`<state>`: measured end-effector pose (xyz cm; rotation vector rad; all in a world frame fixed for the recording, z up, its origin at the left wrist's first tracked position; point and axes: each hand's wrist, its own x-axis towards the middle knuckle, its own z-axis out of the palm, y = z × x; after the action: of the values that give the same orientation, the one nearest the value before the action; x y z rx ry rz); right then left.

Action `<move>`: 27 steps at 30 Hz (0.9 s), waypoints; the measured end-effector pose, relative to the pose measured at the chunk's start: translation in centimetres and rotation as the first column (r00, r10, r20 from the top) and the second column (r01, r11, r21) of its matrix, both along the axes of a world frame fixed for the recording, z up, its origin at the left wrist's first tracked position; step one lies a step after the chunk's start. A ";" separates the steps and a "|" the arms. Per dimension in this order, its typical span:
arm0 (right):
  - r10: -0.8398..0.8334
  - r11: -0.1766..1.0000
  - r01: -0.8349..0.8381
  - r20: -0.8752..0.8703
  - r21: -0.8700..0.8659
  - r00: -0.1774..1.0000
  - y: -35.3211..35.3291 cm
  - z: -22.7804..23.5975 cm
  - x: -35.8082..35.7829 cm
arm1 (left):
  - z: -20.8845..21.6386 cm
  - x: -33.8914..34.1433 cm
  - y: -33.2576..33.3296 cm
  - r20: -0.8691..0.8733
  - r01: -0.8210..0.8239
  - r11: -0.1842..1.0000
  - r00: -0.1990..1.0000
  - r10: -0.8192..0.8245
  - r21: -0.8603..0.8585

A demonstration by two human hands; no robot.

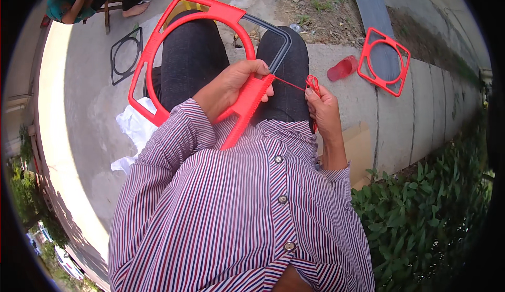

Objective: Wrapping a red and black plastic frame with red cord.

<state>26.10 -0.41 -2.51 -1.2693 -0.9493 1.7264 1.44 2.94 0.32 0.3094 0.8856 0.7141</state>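
Across my lap lies a square frame with a round inner ring (153,50), mostly wrapped in red cord. One corner is bare, showing dark grey rods (279,35). My left hand (234,86) is closed round the wrapped side just below that corner, thumb on top. From the edge of the wrapping a thin red strand (289,83) runs taut to my right hand (326,110). Its fingers pinch a small looped bundle of red cord (313,83), with some cord hanging below. What the inner fingers of both hands touch is partly hidden.
To the right are another red frame (406,71) and a red translucent cup (341,70). An unwrapped dark frame (113,60) and white plastic bag (134,129) lie left. Cardboard (357,152) and bushes (421,208) are beside me. Another person (79,2) sits far left.
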 end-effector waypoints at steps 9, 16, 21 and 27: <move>-0.245 0.671 -0.291 0.574 0.682 0.781 7.8 5.7 -3.4 | -1.3 0.5 -0.7 -0.167 -0.298 0.894 0.915 0.367 0.334; -0.107 0.419 -0.684 0.780 0.597 0.616 8.1 3.0 -6.0 | -0.5 1.0 -0.8 0.082 -0.296 0.900 0.955 0.285 0.321; -0.349 0.711 -0.010 0.366 0.703 0.863 5.8 2.6 -3.3 | -1.2 -0.5 -0.3 0.225 -0.215 0.965 0.958 0.178 0.152; -0.110 0.826 -0.332 0.708 0.455 0.698 3.5 1.5 -4.7 | -0.1 -0.1 0.1 0.318 -0.138 0.985 0.943 0.101 0.099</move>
<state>21.43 3.05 -1.06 -1.4922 -1.8677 0.8505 1.38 3.09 0.25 0.2414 0.5646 0.9038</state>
